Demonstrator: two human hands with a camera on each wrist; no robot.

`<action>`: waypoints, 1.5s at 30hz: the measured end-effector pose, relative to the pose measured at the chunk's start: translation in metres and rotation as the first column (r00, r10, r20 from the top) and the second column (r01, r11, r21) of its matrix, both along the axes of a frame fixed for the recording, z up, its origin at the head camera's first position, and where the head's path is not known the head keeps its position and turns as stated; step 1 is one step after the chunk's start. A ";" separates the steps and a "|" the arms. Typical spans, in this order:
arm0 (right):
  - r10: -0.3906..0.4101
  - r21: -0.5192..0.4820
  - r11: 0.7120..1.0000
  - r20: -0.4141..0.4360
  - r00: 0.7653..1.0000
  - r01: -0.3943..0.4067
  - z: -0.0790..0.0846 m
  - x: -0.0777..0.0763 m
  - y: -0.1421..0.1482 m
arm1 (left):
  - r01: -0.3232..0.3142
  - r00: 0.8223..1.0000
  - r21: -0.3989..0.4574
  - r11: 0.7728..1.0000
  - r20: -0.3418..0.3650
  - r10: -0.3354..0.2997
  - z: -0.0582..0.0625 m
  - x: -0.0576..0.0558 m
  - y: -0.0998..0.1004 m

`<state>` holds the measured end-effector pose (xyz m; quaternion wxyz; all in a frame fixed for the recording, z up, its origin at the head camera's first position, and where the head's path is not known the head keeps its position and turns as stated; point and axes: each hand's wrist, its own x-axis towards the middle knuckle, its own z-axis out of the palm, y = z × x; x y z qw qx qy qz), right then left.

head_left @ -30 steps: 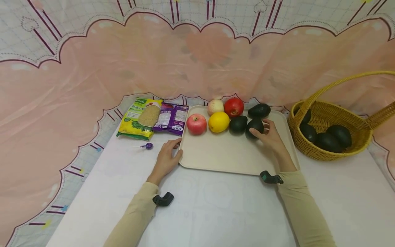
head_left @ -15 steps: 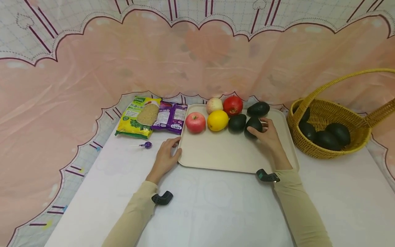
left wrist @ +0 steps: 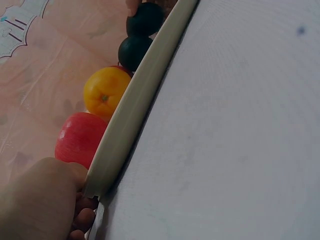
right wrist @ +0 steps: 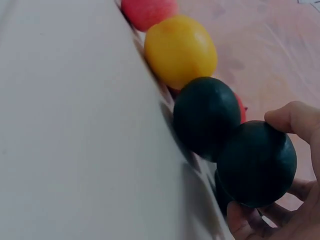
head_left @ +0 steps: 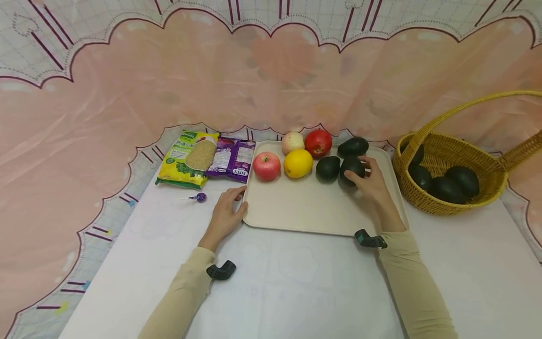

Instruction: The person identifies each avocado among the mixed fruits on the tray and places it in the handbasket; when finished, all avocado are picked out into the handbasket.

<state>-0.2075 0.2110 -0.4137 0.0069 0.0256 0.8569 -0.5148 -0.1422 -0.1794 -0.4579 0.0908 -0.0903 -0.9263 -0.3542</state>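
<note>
Packets: a yellow packet [head_left: 186, 162] and a purple packet [head_left: 230, 161] lie side by side; nearer the person is a purple-headed lollipop [head_left: 201, 197].
Left hand: low at the left edge of the tray [head_left: 292, 209], forearm slanting in from below; thumb and curled fingers [left wrist: 86, 219] grip the rim near the front corner. The left hand [head_left: 223, 217] is back-up.
Back of tray, left part: a red apple [head_left: 267, 165], then a yellow fruit [head_left: 298, 163], with a pale fruit [head_left: 292, 142] and a darker red fruit [head_left: 318, 143] behind.
Loose avocados: a front avocado [head_left: 328, 168] and, behind and farther right, a rear avocado [head_left: 353, 147].
Held avocado: the held avocado [head_left: 350, 170] is nearly black-green, smooth, faintly glossy and rounded, just beside the front one over the tray's right half; whether it is lifted cannot be told.
Right hand: the right hand [head_left: 373, 182] reaches in from the right, thumb on one side, fingers on the other, pinching that avocado.
Basket: a woven yellow basket [head_left: 444, 210] contains more dark avocados [head_left: 448, 189].
</note>
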 end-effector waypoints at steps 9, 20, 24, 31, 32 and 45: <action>-0.041 -0.006 0.999 -0.004 0.999 0.041 0.017 0.006 0.011 | 0.002 1.000 -0.002 1.000 -0.009 -0.002 -0.001 -0.001 -0.001; -0.064 -0.038 0.997 -0.076 0.995 0.061 0.037 0.016 0.034 | 0.010 1.000 0.004 1.000 -0.014 -0.010 -0.002 -0.002 0.000; -0.063 0.009 0.998 -0.142 0.988 0.065 0.043 0.020 0.041 | 0.006 1.000 0.003 1.000 -0.013 -0.005 -0.002 -0.002 0.000; -0.138 -0.069 0.989 -0.180 0.974 0.128 0.055 0.031 0.046 | 0.007 1.000 0.009 1.000 -0.018 -0.007 -0.004 -0.003 -0.001; -0.141 -0.081 0.988 -0.182 0.973 0.128 0.057 0.032 0.047 | 0.008 1.000 0.010 1.000 -0.020 -0.008 -0.004 -0.003 0.000; -0.193 -0.221 0.966 -0.270 0.943 0.134 0.073 0.045 0.072 | 0.005 1.000 0.009 1.000 -0.015 -0.005 -0.002 -0.002 0.000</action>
